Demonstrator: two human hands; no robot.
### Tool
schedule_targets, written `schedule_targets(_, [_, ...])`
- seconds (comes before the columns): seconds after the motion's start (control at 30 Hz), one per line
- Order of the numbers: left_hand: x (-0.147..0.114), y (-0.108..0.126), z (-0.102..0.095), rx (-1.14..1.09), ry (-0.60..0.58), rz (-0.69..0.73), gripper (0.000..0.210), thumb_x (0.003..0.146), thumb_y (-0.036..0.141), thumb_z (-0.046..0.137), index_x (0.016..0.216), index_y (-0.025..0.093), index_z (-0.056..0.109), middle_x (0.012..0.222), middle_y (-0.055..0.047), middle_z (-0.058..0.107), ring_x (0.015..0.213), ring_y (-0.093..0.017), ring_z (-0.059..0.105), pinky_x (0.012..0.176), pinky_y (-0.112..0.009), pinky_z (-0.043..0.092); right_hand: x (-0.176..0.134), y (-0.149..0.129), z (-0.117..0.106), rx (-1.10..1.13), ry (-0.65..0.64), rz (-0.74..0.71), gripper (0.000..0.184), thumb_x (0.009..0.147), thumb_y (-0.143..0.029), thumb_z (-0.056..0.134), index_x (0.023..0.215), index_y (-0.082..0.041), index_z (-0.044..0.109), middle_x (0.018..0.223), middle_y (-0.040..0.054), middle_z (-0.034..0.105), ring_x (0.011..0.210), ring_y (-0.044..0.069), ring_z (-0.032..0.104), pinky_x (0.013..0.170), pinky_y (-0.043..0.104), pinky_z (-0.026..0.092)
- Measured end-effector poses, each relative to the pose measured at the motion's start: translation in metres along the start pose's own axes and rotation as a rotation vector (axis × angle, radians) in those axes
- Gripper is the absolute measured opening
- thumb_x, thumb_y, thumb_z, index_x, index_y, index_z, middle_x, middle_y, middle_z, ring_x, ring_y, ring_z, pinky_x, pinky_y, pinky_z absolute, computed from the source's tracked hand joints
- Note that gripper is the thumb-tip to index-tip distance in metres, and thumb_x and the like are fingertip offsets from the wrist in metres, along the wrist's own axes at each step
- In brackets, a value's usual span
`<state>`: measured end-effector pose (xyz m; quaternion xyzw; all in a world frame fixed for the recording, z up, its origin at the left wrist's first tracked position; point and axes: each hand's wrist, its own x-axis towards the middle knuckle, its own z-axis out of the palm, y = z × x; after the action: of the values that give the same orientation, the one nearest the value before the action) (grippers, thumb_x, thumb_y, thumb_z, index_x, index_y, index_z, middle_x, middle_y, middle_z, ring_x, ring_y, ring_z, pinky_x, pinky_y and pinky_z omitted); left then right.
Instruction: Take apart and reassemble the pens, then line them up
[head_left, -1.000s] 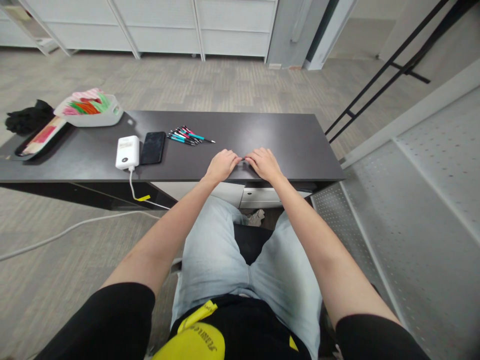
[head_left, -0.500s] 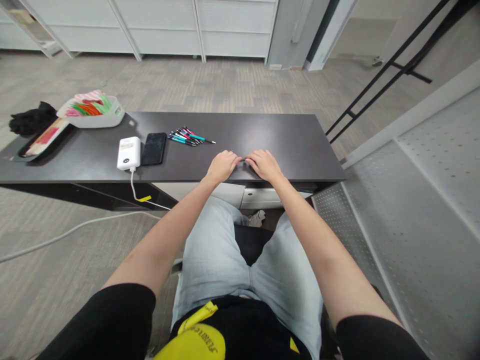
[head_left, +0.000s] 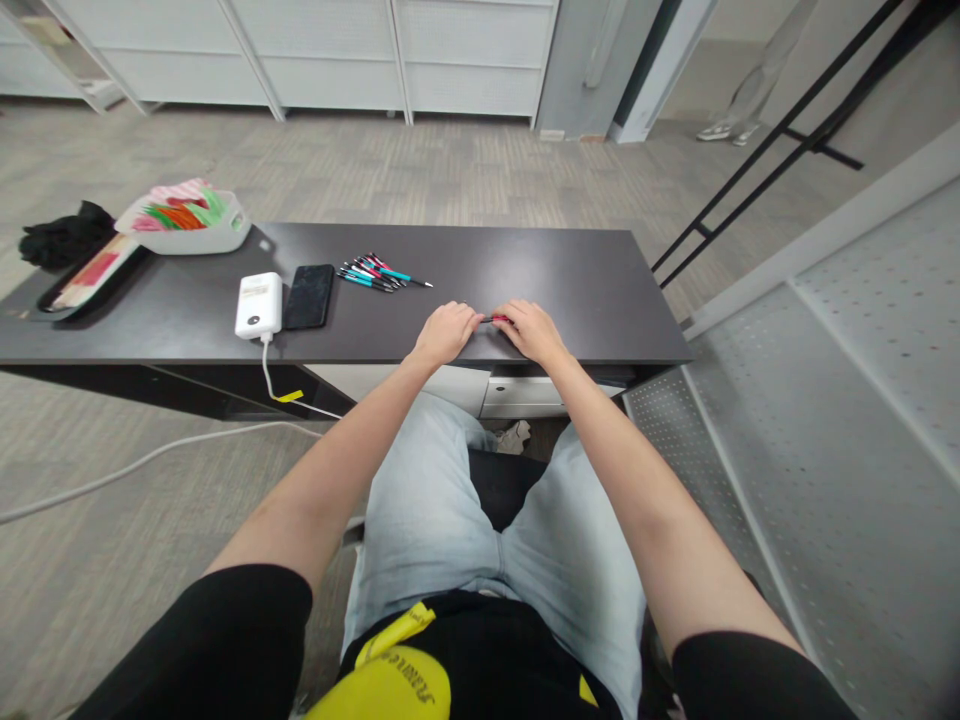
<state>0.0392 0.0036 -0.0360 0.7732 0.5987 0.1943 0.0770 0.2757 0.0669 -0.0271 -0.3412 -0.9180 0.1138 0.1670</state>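
Note:
Over the front part of the dark table (head_left: 570,270), my left hand (head_left: 448,330) and my right hand (head_left: 529,328) are close together, fingertips facing. Between them a pen (head_left: 498,319) lies crosswise, with a dark part toward the left and a red part toward the right. My left fingers pinch its dark end. The red part is gripped in my right fingers, which hide the rest of it. To the left of my hands, a loose pile of several pens (head_left: 379,273), blue, red and black, lies on the table.
Left of the pile lie a black phone (head_left: 309,296) and a white power bank (head_left: 259,305) with a white cable (head_left: 267,375). A white basket (head_left: 199,240), a black tray (head_left: 94,280) and a black bundle (head_left: 67,237) are at the far left. A person's legs (head_left: 750,105) show beyond the rack.
More of the pen shows between my hands now, including its red part. Both hands stay in almost the same place. A person's legs have appeared at the upper right.

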Motion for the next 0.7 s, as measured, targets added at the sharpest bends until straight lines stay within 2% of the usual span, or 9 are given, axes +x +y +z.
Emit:
schedule_targets(0.17, [0.0012,-0.0014,0.0018,-0.001,0.008,0.015,0.043,0.124,0.038,0.040,0.089,0.027,0.061,0.106,-0.015,0.080,0.110,-0.035,0.072,0.109,-0.053,0.058,-0.0014,-0.0012,-0.0021,-0.003,0.006,-0.004,0.044,0.125,-0.044,0.043,0.132,-0.026,0.082,0.130,0.0180,0.084,0.124,0.040,0.072,0.108,0.053,0.055])
schedule_targets(0.4, [0.0032,-0.0035,-0.0006,-0.021,0.008,-0.005,0.046,0.124,0.035,0.037,0.086,0.028,0.063,0.101,-0.014,0.081,0.103,-0.034,0.074,0.108,-0.052,0.060,-0.0042,-0.0013,-0.0046,-0.009,0.042,-0.001,0.037,0.124,-0.038,0.047,0.134,-0.025,0.079,0.137,0.0177,0.082,0.129,0.039,0.072,0.112,0.053,0.053])
schedule_targets(0.57, [0.0023,-0.0021,-0.0014,-0.028,0.012,0.008,0.043,0.124,0.037,0.042,0.090,0.027,0.066,0.103,-0.012,0.081,0.109,-0.033,0.076,0.106,-0.047,0.062,-0.0035,-0.0018,-0.0026,-0.038,0.034,-0.004,0.037,0.123,-0.046,0.053,0.133,-0.025,0.081,0.135,0.0189,0.083,0.128,0.042,0.072,0.113,0.056,0.054])
schedule_targets(0.7, [0.0015,-0.0015,-0.0007,-0.049,0.028,-0.018,0.041,0.125,0.035,0.044,0.093,0.027,0.068,0.108,-0.012,0.082,0.110,-0.032,0.078,0.107,-0.046,0.061,-0.0025,-0.0002,-0.0010,-0.045,0.044,0.023,0.041,0.124,-0.047,0.047,0.132,-0.027,0.082,0.133,0.0178,0.084,0.126,0.042,0.072,0.112,0.058,0.054])
